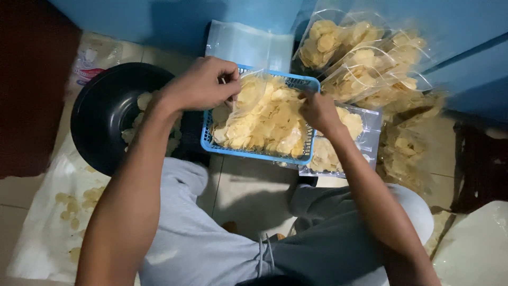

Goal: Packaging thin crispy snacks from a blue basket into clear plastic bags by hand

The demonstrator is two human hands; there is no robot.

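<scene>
Head view | I'm pinching bag [259,114] mouth with left hand [203,85] | right hand [317,112] gripping opposite edge, seemingly | bag lying between them over basket [254,154]

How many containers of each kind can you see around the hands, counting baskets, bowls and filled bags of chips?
Blue basket: 1
Black bowl: 1
Bag held by the left hand and right hand, the open bag: 1
Filled bags, stacked and beside the basket: at least 4
Total: at least 7

You are looking at pale yellow chips [267,119] filling a clear bag [248,87] in a bright blue mesh basket [254,153], beside a black bowl [103,114] against a blue wall [159,21].
</scene>
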